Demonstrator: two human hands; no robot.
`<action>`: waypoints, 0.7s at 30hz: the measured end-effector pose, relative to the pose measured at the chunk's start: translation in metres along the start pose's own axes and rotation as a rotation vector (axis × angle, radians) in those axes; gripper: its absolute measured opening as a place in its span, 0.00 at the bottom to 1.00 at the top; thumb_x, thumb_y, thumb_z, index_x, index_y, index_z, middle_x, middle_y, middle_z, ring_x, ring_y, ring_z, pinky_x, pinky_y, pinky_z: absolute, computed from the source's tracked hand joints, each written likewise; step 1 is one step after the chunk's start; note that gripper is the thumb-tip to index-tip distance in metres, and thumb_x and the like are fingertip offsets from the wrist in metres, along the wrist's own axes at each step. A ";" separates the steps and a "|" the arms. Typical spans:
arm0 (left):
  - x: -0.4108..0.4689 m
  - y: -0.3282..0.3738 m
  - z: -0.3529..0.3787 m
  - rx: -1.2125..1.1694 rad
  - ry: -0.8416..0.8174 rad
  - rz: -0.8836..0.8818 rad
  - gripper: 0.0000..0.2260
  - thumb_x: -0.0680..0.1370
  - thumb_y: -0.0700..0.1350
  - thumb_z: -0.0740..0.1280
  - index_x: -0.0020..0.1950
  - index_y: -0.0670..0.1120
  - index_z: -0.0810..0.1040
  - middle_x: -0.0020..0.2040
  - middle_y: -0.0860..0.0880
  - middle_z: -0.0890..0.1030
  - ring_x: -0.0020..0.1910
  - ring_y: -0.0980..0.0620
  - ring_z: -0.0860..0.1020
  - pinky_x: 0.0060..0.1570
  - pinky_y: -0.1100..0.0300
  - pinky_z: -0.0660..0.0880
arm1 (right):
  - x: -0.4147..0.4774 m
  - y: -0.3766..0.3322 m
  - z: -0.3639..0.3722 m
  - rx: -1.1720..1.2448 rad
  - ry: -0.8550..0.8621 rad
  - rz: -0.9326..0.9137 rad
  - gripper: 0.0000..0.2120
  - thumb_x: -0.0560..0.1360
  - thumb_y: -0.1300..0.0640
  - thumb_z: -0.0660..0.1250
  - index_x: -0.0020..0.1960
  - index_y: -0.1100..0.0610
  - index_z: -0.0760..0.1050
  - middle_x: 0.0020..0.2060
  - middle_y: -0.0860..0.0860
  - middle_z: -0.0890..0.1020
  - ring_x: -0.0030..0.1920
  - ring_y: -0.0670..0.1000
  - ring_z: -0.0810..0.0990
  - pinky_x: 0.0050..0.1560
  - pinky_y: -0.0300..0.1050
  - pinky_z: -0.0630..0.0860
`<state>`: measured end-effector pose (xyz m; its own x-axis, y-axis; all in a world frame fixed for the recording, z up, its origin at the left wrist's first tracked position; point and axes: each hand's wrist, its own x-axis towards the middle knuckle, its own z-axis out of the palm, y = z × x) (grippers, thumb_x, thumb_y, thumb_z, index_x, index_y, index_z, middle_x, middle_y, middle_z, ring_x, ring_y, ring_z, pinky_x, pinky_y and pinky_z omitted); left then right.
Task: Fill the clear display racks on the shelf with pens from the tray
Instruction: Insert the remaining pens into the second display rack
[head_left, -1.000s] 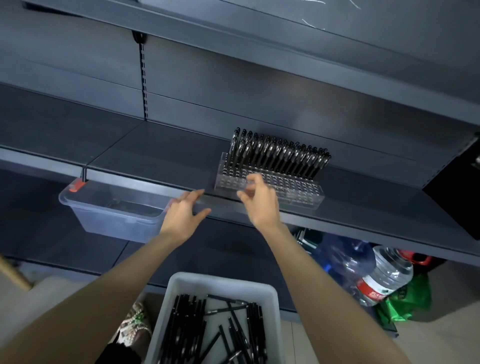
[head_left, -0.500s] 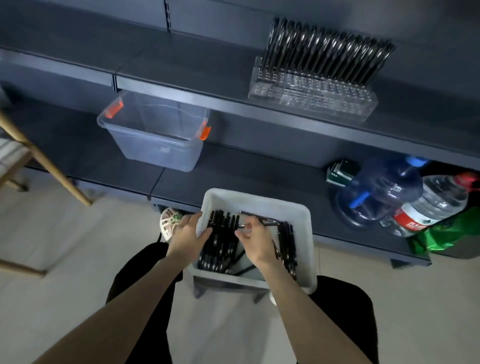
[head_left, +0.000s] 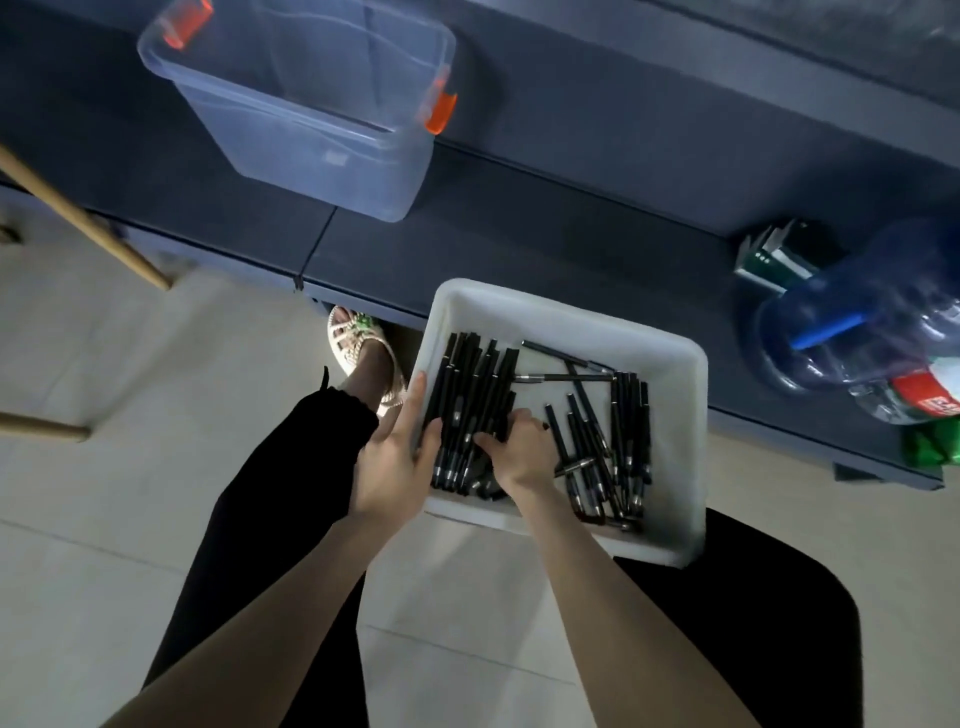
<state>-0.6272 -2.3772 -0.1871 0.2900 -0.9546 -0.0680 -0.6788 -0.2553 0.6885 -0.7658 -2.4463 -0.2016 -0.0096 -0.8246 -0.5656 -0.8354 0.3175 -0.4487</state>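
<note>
Left hand (head_left: 392, 467) on tray (head_left: 571, 314), right hand (head_left: 519, 452) in pens (head_left: 467, 384)

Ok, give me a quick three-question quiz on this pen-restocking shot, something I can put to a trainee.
1. True or false: the fingers of the right hand are curled into the pile of pens.
2. The left hand holds the white tray at which rim? A) left B) far C) right
3. Fill in: the clear bin on the shelf has ____ clips.

Key: 1 true; 2 A; 3 orange.
</note>
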 end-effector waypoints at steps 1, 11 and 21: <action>0.000 -0.002 0.001 -0.006 0.005 0.008 0.28 0.76 0.61 0.49 0.76 0.55 0.53 0.62 0.44 0.75 0.52 0.42 0.78 0.48 0.48 0.78 | 0.002 -0.001 0.000 0.023 0.002 0.019 0.22 0.74 0.49 0.69 0.62 0.60 0.68 0.58 0.56 0.77 0.57 0.57 0.77 0.47 0.43 0.70; 0.001 -0.004 -0.003 0.089 -0.025 0.058 0.28 0.77 0.59 0.48 0.77 0.53 0.52 0.55 0.42 0.78 0.40 0.42 0.80 0.39 0.50 0.79 | 0.004 -0.013 -0.007 0.159 -0.026 0.110 0.12 0.75 0.64 0.63 0.34 0.56 0.70 0.37 0.55 0.78 0.40 0.55 0.77 0.38 0.43 0.70; 0.009 0.019 -0.028 0.095 -0.354 -0.096 0.32 0.80 0.50 0.58 0.76 0.55 0.40 0.71 0.41 0.66 0.63 0.40 0.72 0.59 0.51 0.71 | -0.009 0.001 -0.007 0.197 -0.082 0.106 0.11 0.74 0.66 0.63 0.52 0.57 0.80 0.47 0.56 0.83 0.48 0.56 0.81 0.45 0.45 0.78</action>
<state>-0.6188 -2.3868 -0.1543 0.1156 -0.9154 -0.3856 -0.7244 -0.3433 0.5978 -0.7707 -2.4423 -0.1922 -0.0400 -0.7438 -0.6672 -0.7086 0.4919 -0.5059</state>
